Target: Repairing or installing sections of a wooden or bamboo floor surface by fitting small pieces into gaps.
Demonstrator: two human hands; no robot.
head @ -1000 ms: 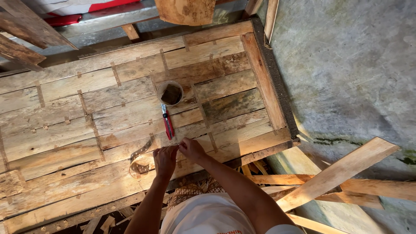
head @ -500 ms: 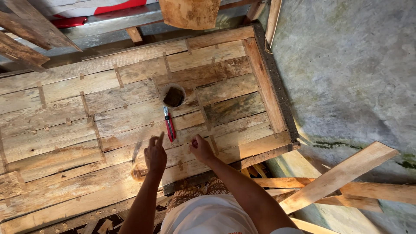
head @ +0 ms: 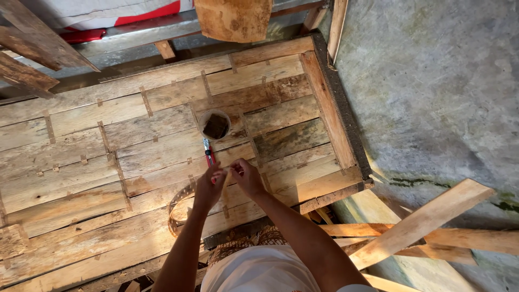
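My left hand (head: 208, 186) and my right hand (head: 246, 176) meet fingertip to fingertip over a wooden plank panel (head: 81, 162). Together they pinch the end of a thin brown strip (head: 175, 208). The strip curls in a loop on the boards beside my left wrist. A red and blue cutter (head: 208, 152) lies on the planks just beyond my fingers. Further on stands a small round cup (head: 215, 125) with something dark inside.
The panel's raised frame edge (head: 332, 113) runs along the right, with grey concrete floor (head: 432, 86) beyond it. Loose wooden slats (head: 421, 221) lie crossed at the lower right. A wooden board (head: 233, 19) and red and white cloth (head: 135, 13) sit at the top.
My hands were apart half a second ago, the left one lifted with a finger raised. Now they have come together just below the cutter. The view has shifted slightly.
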